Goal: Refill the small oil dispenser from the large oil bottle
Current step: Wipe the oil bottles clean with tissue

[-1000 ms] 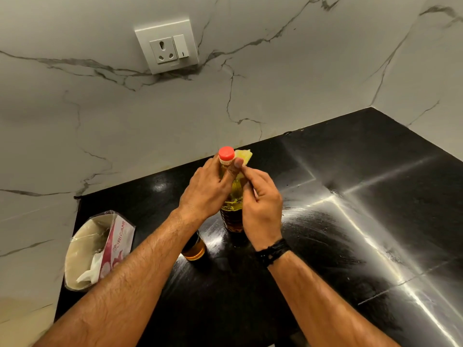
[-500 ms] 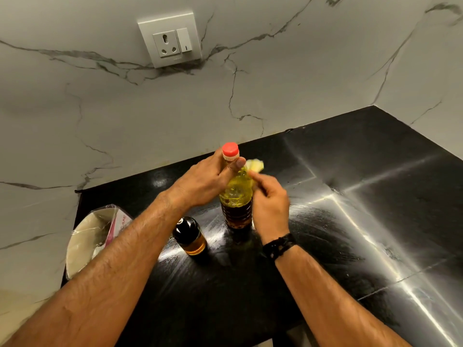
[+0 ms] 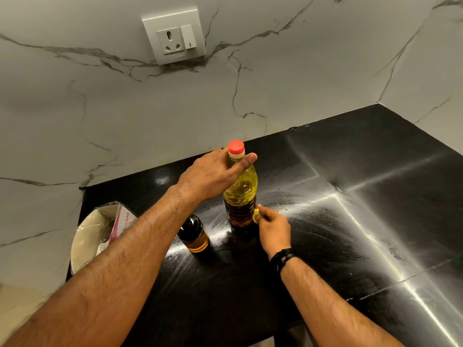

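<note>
Large oil bottle (image 3: 240, 194) stands upright mid black counter (image 3: 375, 196), red cap (image 3: 236, 147) on; left hand (image 3: 213, 175) curls round its neck just below the cap, right hand (image 3: 274, 227) pinches a small yellow wad (image 3: 256, 214) against its lower right side. Small oil dispenser (image 3: 193, 233), black top, sits near-left of the bottle, partly behind the left forearm; plastic-wrapped pack (image 3: 100, 231) further left at the counter's left edge. Right of the bottle the counter runs bare to the wall corner; wall socket (image 3: 175, 36) above, well behind.

- White marble-look wall (image 3: 300, 78) with grey veins runs behind the counter and turns a corner at the right.
- A white socket plate (image 3: 174, 35) sits high on it (one outlet, one switch beside it).
- Polished black countertop (image 3: 375, 196) meets the wall, with bright streaks of reflected light across its seams.
</note>
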